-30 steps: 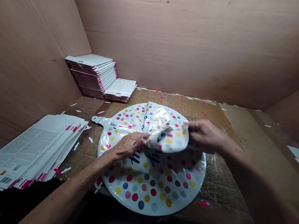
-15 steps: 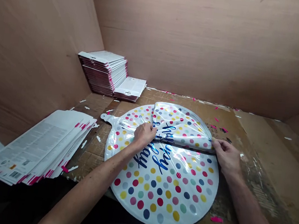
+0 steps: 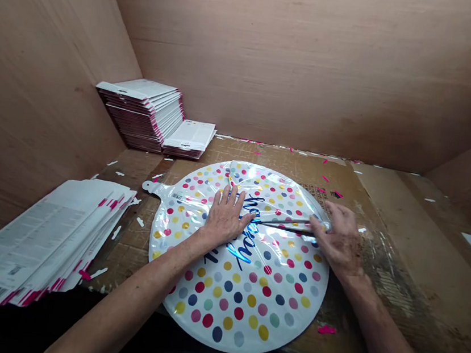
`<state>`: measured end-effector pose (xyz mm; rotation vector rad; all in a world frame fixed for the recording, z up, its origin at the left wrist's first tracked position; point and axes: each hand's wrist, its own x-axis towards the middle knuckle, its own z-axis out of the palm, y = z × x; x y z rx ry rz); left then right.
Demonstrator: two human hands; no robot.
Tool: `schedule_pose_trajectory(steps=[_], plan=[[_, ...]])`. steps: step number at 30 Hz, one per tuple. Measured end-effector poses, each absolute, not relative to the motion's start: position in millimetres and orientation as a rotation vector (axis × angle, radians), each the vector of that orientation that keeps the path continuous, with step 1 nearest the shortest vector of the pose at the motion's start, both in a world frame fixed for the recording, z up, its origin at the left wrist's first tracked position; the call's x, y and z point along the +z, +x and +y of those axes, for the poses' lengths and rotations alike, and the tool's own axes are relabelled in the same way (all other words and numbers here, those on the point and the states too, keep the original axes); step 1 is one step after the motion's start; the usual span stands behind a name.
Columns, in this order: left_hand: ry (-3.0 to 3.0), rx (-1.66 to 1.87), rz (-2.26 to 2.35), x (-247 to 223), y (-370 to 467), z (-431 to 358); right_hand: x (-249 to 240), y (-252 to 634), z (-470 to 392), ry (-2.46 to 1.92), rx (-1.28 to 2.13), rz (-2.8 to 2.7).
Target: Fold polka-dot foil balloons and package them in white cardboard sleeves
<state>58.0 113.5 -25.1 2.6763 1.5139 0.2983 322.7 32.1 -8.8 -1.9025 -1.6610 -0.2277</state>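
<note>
A flat, uninflated foil balloon [image 3: 242, 297] with coloured dots and blue lettering lies on the cardboard, its tail pointing left. Part of its upper right is folded over, and the crease runs across the lettering. Palm down on the middle of the balloon, my left hand [image 3: 225, 216] has its fingers spread, covering some of the letters. At the right edge my right hand [image 3: 339, 241] pinches the end of the fold between thumb and fingers.
Printed white card packs [image 3: 39, 232] fan out at the left. Against the back left corner stand stacked packs [image 3: 140, 113]. Wooden panels [image 3: 296, 64] enclose the back and sides. Pink and white scraps [image 3: 327, 330] litter the cardboard surface [image 3: 402, 248].
My left hand has gone from closed fingers to lying flat on the balloon. The raised fold looks flatter, with my right hand still at its end. The view has shifted slightly.
</note>
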Motion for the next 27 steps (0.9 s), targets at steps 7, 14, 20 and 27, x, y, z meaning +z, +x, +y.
schedule_pose_trajectory(steps=[7,14,20,27], plan=[[2.468,0.099,1.442,-3.1,55.1,123.0,-8.0,306.5,62.5,-1.777,-0.251,-2.629],[2.445,0.413,1.668,-0.7,47.2,111.9,-34.1,324.4,65.0,-1.906,-0.244,-2.513],[2.247,0.642,1.803,-4.3,34.2,93.7,-28.5,320.3,61.3,-1.905,-0.224,-2.531],[2.128,0.599,1.775,-4.5,36.6,101.8,-34.1,324.3,61.4,-1.832,-0.295,-2.573]])
